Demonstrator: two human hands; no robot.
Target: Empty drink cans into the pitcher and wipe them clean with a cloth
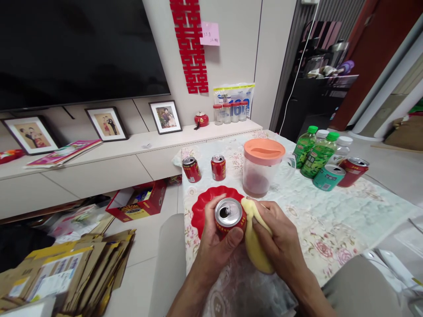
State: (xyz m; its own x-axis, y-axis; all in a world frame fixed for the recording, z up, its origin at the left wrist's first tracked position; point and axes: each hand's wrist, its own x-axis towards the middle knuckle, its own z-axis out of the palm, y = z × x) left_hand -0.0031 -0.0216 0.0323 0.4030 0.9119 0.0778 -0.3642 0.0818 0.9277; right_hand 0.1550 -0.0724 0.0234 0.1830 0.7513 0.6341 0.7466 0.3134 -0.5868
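Observation:
My left hand (216, 244) is wrapped round an opened red drink can (228, 213), tilted so that its silver top faces me. Bunched in my right hand (280, 233) is a yellow cloth (256, 246), pressed against the can's right side, with a loose end hanging down. Beneath and behind the can lies a red scalloped plate (201, 207). Beyond it stand two more red cans, one at the left (191, 169) and a second can (218, 167) beside it. A clear pitcher (259, 174) with an orange lid stands behind my right hand.
Green-capped bottles (317, 154), white-capped bottles, a teal can (328, 177) and a larger red can (353, 171) cluster at the table's right. A flowered cloth (330, 220) covers the table. Flattened cardboard (76, 273) and a red box (137, 202) lie on the floor at left.

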